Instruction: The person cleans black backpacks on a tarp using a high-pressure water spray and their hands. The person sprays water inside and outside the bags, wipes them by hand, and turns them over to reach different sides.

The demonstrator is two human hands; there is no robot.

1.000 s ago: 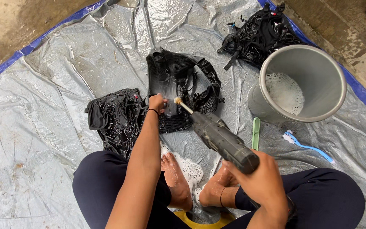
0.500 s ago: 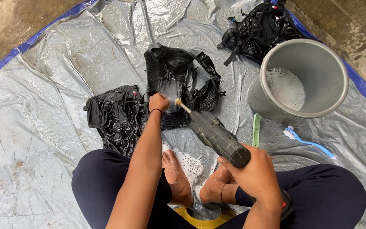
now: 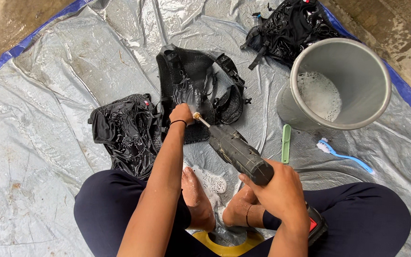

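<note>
A wet black vest with mesh and straps lies spread on the grey tarp in front of me. My left hand is closed on its lower edge, pinning it down. My right hand grips a dark handheld spray gun whose brass nozzle points at the vest right beside my left hand, with a fine spray hitting the fabric. I sit cross-legged, bare feet in foam.
A crumpled black garment lies left of the vest, another black strapped item at the back right. A grey bucket with foamy water stands at right. A green brush and a blue brush lie beside it.
The view has shifted slightly. My right hand with the spray gun stays aimed at the vest, and my left hand keeps its hold on the vest.
</note>
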